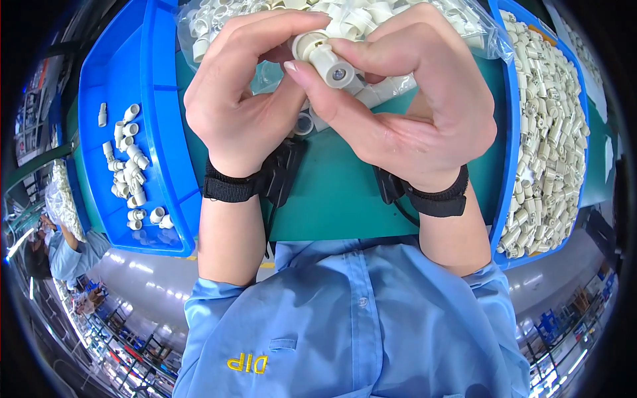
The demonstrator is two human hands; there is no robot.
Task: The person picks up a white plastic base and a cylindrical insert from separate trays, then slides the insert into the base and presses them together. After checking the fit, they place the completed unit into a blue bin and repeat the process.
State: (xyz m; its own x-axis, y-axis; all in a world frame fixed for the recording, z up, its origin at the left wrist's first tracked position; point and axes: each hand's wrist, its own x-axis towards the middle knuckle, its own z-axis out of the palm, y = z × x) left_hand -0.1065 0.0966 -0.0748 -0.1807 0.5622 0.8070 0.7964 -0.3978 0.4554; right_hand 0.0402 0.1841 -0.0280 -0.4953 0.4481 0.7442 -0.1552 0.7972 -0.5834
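At upper centre, a part [334, 71] is seemingly being fitted, pinched in left hand [232, 99] and right hand [424, 99] fingers; alignment is being required next.

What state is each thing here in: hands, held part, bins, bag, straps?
Left hand: closed on the part.
Right hand: pinching the part.
Part: held, tilted.
Left bin: sparsely filled.
Right bin: heaped with pieces.
Bag: full of white pieces.
Straps: wrapped around both wrists.

Grey floor [149, 285] gleams below a green table [338, 199].
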